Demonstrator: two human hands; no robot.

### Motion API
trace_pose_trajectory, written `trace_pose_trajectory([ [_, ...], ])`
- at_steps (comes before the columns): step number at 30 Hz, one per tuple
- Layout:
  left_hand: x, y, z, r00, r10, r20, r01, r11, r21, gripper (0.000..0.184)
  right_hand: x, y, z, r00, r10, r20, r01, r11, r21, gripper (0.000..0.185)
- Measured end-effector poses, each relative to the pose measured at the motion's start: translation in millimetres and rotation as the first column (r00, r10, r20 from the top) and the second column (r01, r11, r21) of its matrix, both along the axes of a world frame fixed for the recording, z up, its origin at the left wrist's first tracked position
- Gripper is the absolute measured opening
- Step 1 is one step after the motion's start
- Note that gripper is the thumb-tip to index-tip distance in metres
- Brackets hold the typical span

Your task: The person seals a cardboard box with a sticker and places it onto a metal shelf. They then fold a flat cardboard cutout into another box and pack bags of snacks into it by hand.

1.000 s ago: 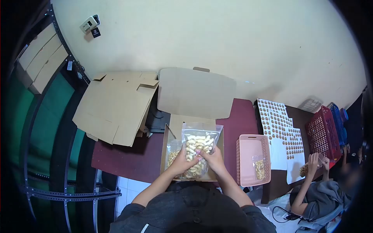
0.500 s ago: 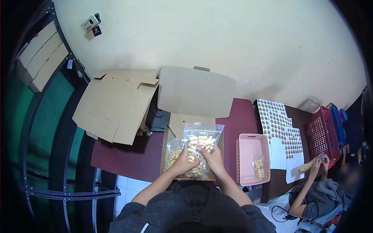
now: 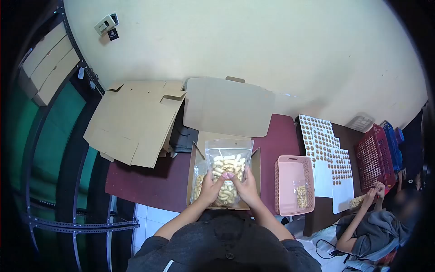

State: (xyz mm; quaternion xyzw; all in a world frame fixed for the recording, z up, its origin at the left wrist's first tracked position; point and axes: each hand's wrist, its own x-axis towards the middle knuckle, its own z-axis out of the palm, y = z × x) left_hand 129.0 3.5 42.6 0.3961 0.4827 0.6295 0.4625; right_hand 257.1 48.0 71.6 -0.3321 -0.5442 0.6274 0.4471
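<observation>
A clear zip bag of pale curled snacks [image 3: 230,159] is held upright between my hands, over an open cardboard box [image 3: 256,168]. My left hand [image 3: 211,187] is closed on its left side and my right hand [image 3: 245,185] on its right side. Both thumbs press on the front of the bag, near a small label that they partly cover. Another snack bag [image 3: 198,181] lies inside the box at the left, partly hidden by my left hand and the held bag.
Flattened cardboard boxes [image 3: 136,122] lean at the left of the maroon table [image 3: 131,186]. To the right stands a pink basket [image 3: 290,170] with a snack bag [image 3: 302,196] in it. Sticker sheets [image 3: 322,140] lie beyond. A co-worker [image 3: 376,226] at far right handles another bag.
The held bag has turned from tilted to upright and moved slightly left, with my thumbs now side by side on its front. The co-worker's hands and bag have shifted a little.
</observation>
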Motion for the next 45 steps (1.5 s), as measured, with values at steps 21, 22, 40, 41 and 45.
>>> trace_pose_trajectory([
  [21,-14.6,-3.4,57.5,0.999,0.036,-0.016,-0.034,0.995,0.089,0.014,7.8,-1.0,32.9,0.999,-0.014,0.044,0.014,1.000,0.001,0.015],
  [22,-14.0,-4.8,57.8,0.998,0.046,-0.034,-0.044,0.997,0.060,0.014,9.4,-0.3,29.9,0.995,0.016,0.100,-0.023,0.997,0.069,0.016],
  [40,-38.7,-37.2,96.5,0.976,-0.184,-0.116,0.184,0.983,-0.010,0.033,47.4,-4.8,83.3,0.860,0.311,0.405,-0.426,0.874,0.235,0.028],
  [41,-40.4,-38.2,97.1,0.969,-0.224,-0.108,0.224,0.974,-0.007,0.032,50.9,-4.5,86.1,0.833,0.349,0.429,-0.472,0.854,0.220,0.031],
  [45,-48.8,-42.2,104.5,0.941,-0.309,-0.137,0.317,0.948,0.040,0.034,60.2,-6.0,96.3,0.794,0.401,0.457,-0.531,0.824,0.199,0.035],
])
